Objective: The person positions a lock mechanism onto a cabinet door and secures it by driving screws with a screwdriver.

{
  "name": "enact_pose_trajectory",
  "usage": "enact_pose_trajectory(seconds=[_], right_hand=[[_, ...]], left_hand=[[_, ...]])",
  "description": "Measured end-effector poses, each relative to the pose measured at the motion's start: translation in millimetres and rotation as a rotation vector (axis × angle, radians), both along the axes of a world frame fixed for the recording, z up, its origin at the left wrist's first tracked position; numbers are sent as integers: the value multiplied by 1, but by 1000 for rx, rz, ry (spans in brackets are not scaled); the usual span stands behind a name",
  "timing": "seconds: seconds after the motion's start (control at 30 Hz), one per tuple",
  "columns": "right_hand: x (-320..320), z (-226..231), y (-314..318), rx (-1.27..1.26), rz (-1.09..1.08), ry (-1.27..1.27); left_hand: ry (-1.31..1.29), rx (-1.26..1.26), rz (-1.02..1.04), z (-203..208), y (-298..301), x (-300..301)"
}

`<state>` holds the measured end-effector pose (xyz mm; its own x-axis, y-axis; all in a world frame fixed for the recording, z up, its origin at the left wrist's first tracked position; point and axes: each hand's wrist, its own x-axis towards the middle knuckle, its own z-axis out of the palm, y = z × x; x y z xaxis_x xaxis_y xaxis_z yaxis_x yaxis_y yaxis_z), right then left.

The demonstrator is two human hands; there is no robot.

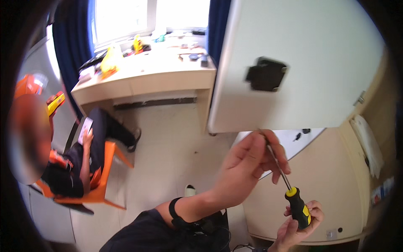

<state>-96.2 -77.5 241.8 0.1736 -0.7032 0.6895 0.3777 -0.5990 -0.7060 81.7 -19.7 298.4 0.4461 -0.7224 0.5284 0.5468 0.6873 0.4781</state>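
Right hand [300, 224]: lower right of the frame, fingers curled shut around the screwdriver's handle; bare skin, palm partly turned up.
Screwdriver [289, 189]: held between both hands at lower right centre; chunky black handle with yellow patches and a yellow collar, thin round steel shaft slanting up to the left.
Left hand [252, 161]: centre right, just above the right hand; fingers bent and pinched closed on the upper shaft near the tip, thumb on the near side.
Wrist strap [174, 212]: dark band around the left forearm at lower centre, above a dark sleeve.
Cabinet door [302, 63]: large flat pale panel filling the upper right, smooth and matt, rounded at its corners; the screwdriver's tip sits at its lower edge.
Latch [266, 74]: squarish black plastic block on the door face.
Cabinet body [336, 185]: smooth beige surface at right, behind the hands.
Floor [168, 147]: pale, smooth, centre of the frame.
Seated person [79, 164]: left of the frame on an orange plastic chair [107, 176], in dark and orange clothes, well apart from the hands.
Bench [147, 75]: cream, boxy, upper left centre under a bright window, strewn with small items and a yellow bag; blue curtains hang on both sides.
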Motion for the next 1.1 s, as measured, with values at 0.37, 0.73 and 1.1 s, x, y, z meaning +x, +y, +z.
enact_pose_trajectory(seconds=[0.37, 0.73, 1.1], right_hand=[[-11, 71, -1, -416, -211, 29], [-8, 86, 6, -657, -288, 207], [-8, 121, 17, -1015, -131, 316]], left_hand=[[26, -182, -58, 40, 3, 3], [90, -215, -172, 45, 1, 19], [-288, 149, 404, 30, 28, 15]])
